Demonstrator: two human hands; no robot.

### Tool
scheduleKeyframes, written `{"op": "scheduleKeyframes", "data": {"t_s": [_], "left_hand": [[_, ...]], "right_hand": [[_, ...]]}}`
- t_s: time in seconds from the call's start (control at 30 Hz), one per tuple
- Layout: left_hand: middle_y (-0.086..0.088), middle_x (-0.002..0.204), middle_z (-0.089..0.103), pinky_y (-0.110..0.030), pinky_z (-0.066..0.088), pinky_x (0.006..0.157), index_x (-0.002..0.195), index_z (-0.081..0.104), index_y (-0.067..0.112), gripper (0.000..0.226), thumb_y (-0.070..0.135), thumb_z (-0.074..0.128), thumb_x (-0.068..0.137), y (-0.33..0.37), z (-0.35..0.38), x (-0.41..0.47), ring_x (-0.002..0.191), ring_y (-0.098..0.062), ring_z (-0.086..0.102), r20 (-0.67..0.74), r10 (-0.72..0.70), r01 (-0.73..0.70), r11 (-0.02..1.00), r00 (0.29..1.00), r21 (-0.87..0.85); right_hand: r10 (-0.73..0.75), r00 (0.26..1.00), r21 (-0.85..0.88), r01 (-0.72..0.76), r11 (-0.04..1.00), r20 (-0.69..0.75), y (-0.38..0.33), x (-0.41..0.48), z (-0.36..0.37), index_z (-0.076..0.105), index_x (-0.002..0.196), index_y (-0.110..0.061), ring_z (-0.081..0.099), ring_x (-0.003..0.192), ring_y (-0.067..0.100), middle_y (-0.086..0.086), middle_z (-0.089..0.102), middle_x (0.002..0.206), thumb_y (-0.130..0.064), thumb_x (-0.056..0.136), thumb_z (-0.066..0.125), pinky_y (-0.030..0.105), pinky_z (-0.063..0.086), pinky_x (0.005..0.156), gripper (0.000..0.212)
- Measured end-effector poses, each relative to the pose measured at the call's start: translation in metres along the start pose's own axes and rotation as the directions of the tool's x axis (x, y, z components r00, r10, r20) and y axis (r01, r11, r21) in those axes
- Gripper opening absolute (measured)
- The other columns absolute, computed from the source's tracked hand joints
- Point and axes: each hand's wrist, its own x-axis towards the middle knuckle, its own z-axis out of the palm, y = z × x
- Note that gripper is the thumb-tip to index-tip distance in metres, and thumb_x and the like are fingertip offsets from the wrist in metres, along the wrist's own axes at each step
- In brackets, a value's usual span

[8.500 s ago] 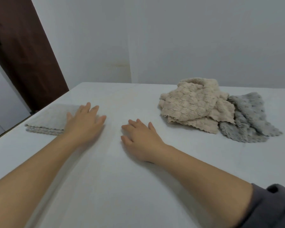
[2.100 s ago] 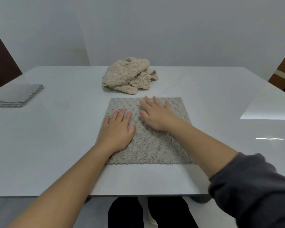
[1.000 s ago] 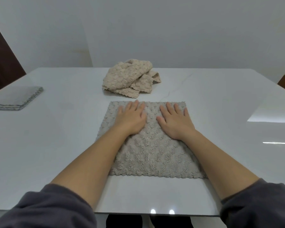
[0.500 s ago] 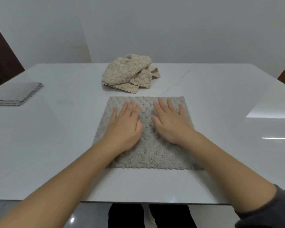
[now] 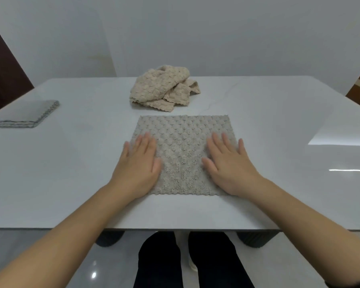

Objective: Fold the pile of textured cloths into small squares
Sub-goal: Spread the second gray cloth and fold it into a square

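Tabletop: a white, glossy rectangular tabletop [image 5: 71, 173] fills the view, its near edge toward the person.
Spread cloth: a grey-beige square textured cloth [image 5: 183, 150] lies flat at the middle of the tabletop's near half, its scalloped hem parallel to the near edge.
Pile: a crumpled heap of beige textured cloths [image 5: 162, 88] sits near the far edge, just beyond the spread cloth and not touching it.
Left hand: the left hand [image 5: 136, 169] rests palm down on the spread cloth's left side, with its fingers [image 5: 146, 142] straight, slightly apart and gripping nothing.
Right hand: the right hand [image 5: 229, 167] rests palm down on the right side, with its fingers [image 5: 216, 142] likewise extended and holding nothing.
Folded cloth: a grey folded square cloth [image 5: 23, 113] lies flat at the tabletop's left edge, well apart from the others.
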Motion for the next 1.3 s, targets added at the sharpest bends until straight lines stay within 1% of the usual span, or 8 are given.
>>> {"op": "scheduleKeyframes", "data": {"t_s": [0.1, 0.17, 0.43, 0.77, 0.9, 0.97, 1.07, 1.3], "left_hand": [[0.002, 0.162, -0.014, -0.04, -0.01, 0.12, 0.155, -0.007, 0.016, 0.061, 0.038, 0.014, 0.101, 0.027, 0.003, -0.002, 0.147, -0.011, -0.016, 0.012, 0.115, -0.114, 0.992, 0.993, -0.054], [0.003, 0.161, -0.016, -0.04, -0.01, 0.12, 0.154, -0.008, 0.018, 0.061, 0.039, 0.014, 0.102, 0.029, 0.01, -0.004, 0.147, -0.01, -0.017, 0.071, 0.112, -0.109, 0.993, 0.991, -0.051], [0.008, 0.16, -0.017, -0.04, -0.008, 0.12, 0.154, -0.01, 0.021, 0.06, 0.043, 0.01, 0.102, -0.021, 0.007, -0.023, 0.147, -0.009, -0.016, 0.112, -0.006, 0.007, 1.0, 0.994, -0.012], [0.008, 0.159, -0.02, -0.042, -0.009, 0.12, 0.153, -0.014, 0.02, 0.059, 0.041, 0.008, 0.102, -0.041, 0.001, -0.039, 0.146, -0.011, -0.018, 0.17, -0.054, 0.054, 0.999, 0.984, 0.003], [0.004, 0.161, -0.016, -0.04, -0.009, 0.12, 0.154, -0.01, 0.016, 0.059, 0.036, 0.012, 0.103, -0.028, -0.011, -0.034, 0.147, -0.011, -0.017, 0.106, -0.036, 0.036, 0.999, 0.994, 0.003], [0.002, 0.162, -0.013, -0.038, -0.008, 0.12, 0.154, -0.008, 0.015, 0.059, 0.033, 0.016, 0.103, -0.007, -0.014, -0.022, 0.147, -0.01, -0.014, 0.046, 0.045, -0.043, 0.997, 0.998, -0.057], [0.001, 0.162, -0.011, -0.039, -0.005, 0.121, 0.155, -0.005, 0.014, 0.059, 0.032, 0.017, 0.103, 0.021, -0.007, 0.005, 0.148, -0.011, -0.012, 0.044, 0.117, -0.113, 0.99, 0.992, -0.08], [0.003, 0.163, -0.008, -0.042, -0.004, 0.121, 0.155, -0.003, 0.018, 0.059, 0.038, 0.014, 0.103, -0.001, 0.012, 0.027, 0.149, -0.014, -0.007, 0.085, 0.002, -0.001, 1.0, 0.996, -0.014]], "right_hand": [[-0.101, 0.995, 0.04, 0.102, 0.994, -0.014, -0.037, -0.001, 0.007, -0.003, 0.156, -0.015, -0.018, 0.149, 0.02, 0.0, -0.013, 0.163, -0.045, 0.103, 0.014, 0.05, -0.011, 0.119, 0.063], [-0.115, 0.993, 0.042, 0.114, 0.993, 0.024, -0.045, -0.002, 0.017, -0.004, 0.156, -0.017, -0.018, 0.149, 0.019, -0.001, -0.013, 0.163, -0.046, 0.103, 0.013, 0.05, -0.011, 0.119, 0.063], [-0.024, 0.997, -0.012, 0.024, 1.0, 0.072, 0.0, -0.018, 0.015, -0.007, 0.156, -0.021, -0.016, 0.149, 0.018, -0.005, -0.016, 0.162, -0.048, 0.103, 0.011, 0.046, -0.011, 0.119, 0.062], [0.055, 0.992, 0.002, -0.055, 0.998, 0.11, 0.028, -0.041, 0.004, -0.008, 0.156, -0.018, -0.014, 0.149, 0.012, -0.005, -0.015, 0.162, -0.045, 0.104, 0.01, 0.051, -0.01, 0.119, 0.061], [0.084, 0.993, -0.012, -0.084, 0.996, 0.083, 0.026, -0.037, -0.005, -0.007, 0.156, -0.016, -0.011, 0.149, 0.014, -0.002, -0.012, 0.163, -0.042, 0.104, 0.01, 0.051, -0.01, 0.119, 0.06], [0.029, 0.998, -0.021, -0.028, 0.999, 0.049, 0.01, -0.025, -0.008, -0.007, 0.156, -0.015, -0.012, 0.149, 0.015, -0.001, -0.013, 0.163, -0.039, 0.104, 0.011, 0.051, -0.01, 0.119, 0.059], [-0.096, 0.994, 0.005, 0.096, 0.995, 0.042, -0.023, -0.001, -0.001, -0.005, 0.156, -0.016, -0.014, 0.149, 0.015, -0.001, -0.013, 0.163, -0.036, 0.105, 0.014, 0.049, -0.01, 0.119, 0.058], [-0.144, 0.986, 0.008, 0.144, 0.99, 0.082, -0.029, 0.029, 0.018, -0.002, 0.157, -0.023, -0.01, 0.15, 0.014, -0.007, -0.008, 0.163, -0.046, 0.103, 0.014, 0.049, -0.008, 0.12, 0.06]]}}
